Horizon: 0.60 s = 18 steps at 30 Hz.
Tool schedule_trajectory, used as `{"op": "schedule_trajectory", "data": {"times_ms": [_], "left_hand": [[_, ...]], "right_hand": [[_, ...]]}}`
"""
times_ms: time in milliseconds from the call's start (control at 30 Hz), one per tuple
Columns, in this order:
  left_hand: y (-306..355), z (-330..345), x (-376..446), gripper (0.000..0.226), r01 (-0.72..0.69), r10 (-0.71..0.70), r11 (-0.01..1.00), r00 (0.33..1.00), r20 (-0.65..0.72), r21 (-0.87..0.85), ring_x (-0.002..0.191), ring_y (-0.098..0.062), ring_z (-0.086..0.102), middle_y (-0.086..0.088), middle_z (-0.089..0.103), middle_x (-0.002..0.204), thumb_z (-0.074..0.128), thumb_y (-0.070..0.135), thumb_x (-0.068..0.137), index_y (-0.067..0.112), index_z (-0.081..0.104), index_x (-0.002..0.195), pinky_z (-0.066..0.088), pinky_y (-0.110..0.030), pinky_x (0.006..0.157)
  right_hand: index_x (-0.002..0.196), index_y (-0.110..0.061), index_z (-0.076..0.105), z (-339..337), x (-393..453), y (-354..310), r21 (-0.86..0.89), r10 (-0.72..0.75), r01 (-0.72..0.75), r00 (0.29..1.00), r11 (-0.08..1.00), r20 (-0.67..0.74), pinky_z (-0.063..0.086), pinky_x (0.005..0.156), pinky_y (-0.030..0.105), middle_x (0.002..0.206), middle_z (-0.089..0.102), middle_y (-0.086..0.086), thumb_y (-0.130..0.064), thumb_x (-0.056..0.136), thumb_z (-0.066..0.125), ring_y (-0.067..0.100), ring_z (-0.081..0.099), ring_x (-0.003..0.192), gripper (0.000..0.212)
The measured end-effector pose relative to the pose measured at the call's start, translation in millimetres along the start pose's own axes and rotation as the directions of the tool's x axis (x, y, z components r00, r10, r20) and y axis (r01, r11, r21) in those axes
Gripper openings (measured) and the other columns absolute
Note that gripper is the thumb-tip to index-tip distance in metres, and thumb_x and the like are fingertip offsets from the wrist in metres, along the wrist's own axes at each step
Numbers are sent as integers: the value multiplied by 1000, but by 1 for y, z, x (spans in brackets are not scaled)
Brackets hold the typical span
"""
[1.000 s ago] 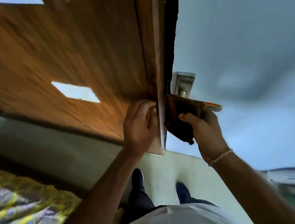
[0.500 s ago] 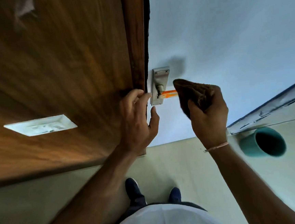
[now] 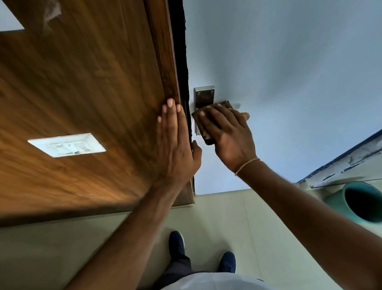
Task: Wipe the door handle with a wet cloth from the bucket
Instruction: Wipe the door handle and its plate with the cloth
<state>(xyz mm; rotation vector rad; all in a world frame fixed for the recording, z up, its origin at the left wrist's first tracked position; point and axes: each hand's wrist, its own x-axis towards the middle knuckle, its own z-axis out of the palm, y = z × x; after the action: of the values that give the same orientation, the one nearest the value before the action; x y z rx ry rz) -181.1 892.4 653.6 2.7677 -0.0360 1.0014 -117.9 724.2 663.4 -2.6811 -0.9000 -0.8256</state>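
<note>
The door handle's metal backplate (image 3: 204, 96) is fixed to the pale blue door (image 3: 293, 55). Only the lever's orange-tipped end (image 3: 244, 115) pokes out past my fingers. My right hand (image 3: 229, 134) presses a brown cloth (image 3: 207, 133) flat over the lever and the lower part of the plate. My left hand (image 3: 176, 146) lies flat, fingers straight, against the wooden frame (image 3: 166, 54) just left of the door's edge. A teal bucket (image 3: 361, 202) stands on the floor at the right, its inside dark.
A wood-panelled wall (image 3: 64, 86) with a white switch plate (image 3: 66, 145) fills the left. Pale floor tiles (image 3: 249, 220) lie below, with my dark shoes (image 3: 176, 242) on them. A worn threshold strip (image 3: 359, 153) runs along the right, by the bucket.
My right hand moved the cloth left from the lever's end onto the lever and plate. My left hand went from gripping the door's edge to lying flat on the wooden frame.
</note>
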Motion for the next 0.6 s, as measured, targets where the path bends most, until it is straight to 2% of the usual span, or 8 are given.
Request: {"op": "schedule_trajectory", "data": {"times_ms": [100,233,400,467,600], "left_hand": [[-2,4,-4,109,-10,9,999,1000,18,44,171,-40,14,-26,14,182,75,29,93,-2,8,173,16,-50,141],[-10,8,-5,109,-57,56,995,998,21,84,170,-41,17,-27,17,181,73,26,94,0,2,173,23,-53,140],[-18,11,-4,112,-92,92,991,996,13,95,170,-40,18,-27,19,180,76,26,95,3,-2,173,25,-55,139],[-19,12,-4,113,-96,95,990,995,15,99,170,-39,17,-27,19,180,75,28,95,3,-2,173,24,-55,139],[-19,14,-5,112,-92,89,991,995,34,93,169,-41,17,-28,20,180,71,31,94,3,-4,173,21,-54,139]], "right_hand": [[147,-9,65,-5,-11,17,-28,104,-105,993,994,-58,44,117,50,148,67,12,-4,98,59,39,58,142,49],[140,-7,69,-10,-12,15,-37,219,-222,973,974,-69,44,115,50,145,69,12,-4,94,61,39,60,140,47],[149,-11,63,-13,12,-24,-20,99,-99,995,995,0,44,118,51,147,67,13,-16,102,45,38,59,140,51],[152,-13,60,-15,6,-12,-43,111,-111,994,993,1,43,116,49,147,67,11,-13,99,49,38,59,139,54],[147,-19,64,-24,-17,30,-111,297,-298,955,948,-25,40,112,47,143,69,2,-10,92,65,34,60,136,56]]}}
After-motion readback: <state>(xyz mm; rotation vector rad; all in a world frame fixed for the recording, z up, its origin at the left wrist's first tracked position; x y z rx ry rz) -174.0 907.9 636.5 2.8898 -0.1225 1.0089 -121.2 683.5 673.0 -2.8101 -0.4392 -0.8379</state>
